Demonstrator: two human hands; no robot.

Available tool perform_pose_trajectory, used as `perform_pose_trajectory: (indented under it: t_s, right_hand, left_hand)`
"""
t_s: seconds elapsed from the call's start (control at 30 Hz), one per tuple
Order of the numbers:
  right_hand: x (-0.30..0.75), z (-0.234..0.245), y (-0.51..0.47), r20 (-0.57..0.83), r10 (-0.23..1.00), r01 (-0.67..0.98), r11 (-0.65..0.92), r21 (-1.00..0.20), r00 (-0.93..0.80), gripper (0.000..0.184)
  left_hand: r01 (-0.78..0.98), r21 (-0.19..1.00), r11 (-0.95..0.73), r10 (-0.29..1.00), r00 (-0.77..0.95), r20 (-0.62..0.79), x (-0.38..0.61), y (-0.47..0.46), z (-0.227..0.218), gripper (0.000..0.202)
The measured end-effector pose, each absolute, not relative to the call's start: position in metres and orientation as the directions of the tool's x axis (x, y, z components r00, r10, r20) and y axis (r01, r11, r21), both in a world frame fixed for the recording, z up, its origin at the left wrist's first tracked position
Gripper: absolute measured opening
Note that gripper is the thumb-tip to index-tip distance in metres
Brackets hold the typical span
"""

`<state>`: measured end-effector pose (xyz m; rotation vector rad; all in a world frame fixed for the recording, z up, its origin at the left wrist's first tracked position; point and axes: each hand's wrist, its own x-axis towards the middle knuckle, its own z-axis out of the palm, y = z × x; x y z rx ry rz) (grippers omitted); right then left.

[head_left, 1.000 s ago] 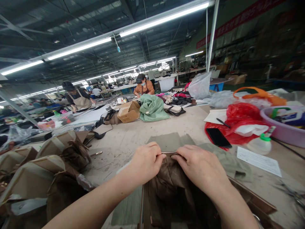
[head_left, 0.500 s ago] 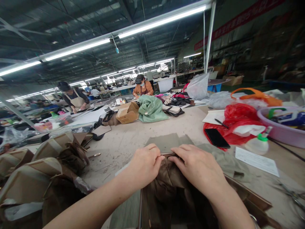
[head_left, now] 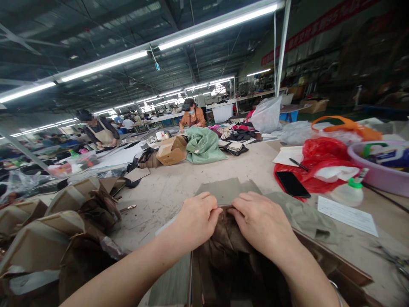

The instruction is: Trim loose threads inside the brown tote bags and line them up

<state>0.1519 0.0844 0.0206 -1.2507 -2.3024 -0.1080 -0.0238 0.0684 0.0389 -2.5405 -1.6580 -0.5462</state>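
Note:
My left hand (head_left: pixel 195 221) and my right hand (head_left: pixel 263 224) sit side by side, both closed in a pinch on the far top edge of a brown bag (head_left: pixel 230 260) that lies open in front of me. The fingertips nearly meet at the middle of that edge. Dark brown lining fabric bunches inside the bag under my palms. Beyond my hands an olive-green fabric panel (head_left: pixel 223 189) lies flat on the worktable (head_left: pixel 166 187).
Finished tan and brown bags (head_left: pixel 57 230) pile at the left. A black phone (head_left: pixel 292 184) rests on a red plastic bag (head_left: pixel 319 162). A white glue bottle (head_left: pixel 348 192), a paper slip (head_left: pixel 348 215) and a pink basin (head_left: pixel 380 170) stand at right. Other people work at far tables.
My hands have stayed on the bag's edge; the right hand has shifted slightly left toward the left hand. The view has barely moved.

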Motion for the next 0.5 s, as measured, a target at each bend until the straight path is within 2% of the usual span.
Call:
perform_pose_trajectory:
  t_s: [0.17,0.33,0.43,0.5]
  right_hand:
    - [0.152,0.019,0.085,0.481,0.753,0.800,0.578,-0.158,-0.449,0.022]
    - [0.153,0.020,0.086,0.464,0.762,0.803,0.574,-0.158,-0.453,0.022]
    - [0.153,0.021,0.086,0.453,0.766,0.804,0.573,-0.159,-0.456,0.021]
    - [0.153,0.022,0.086,0.441,0.771,0.804,0.572,-0.161,-0.460,0.021]
  left_hand:
    - [0.896,0.207,-0.394,0.897,0.325,0.299,-0.025,0.070,0.040,0.017]
    - [0.856,0.380,-0.351,0.928,0.265,0.260,-0.033,0.069,0.041,0.015]
    - [0.830,0.469,-0.302,0.948,0.209,0.240,-0.039,0.067,0.041,0.026]
    - [0.831,0.472,-0.294,0.952,0.211,0.221,-0.041,0.067,0.040,0.030]
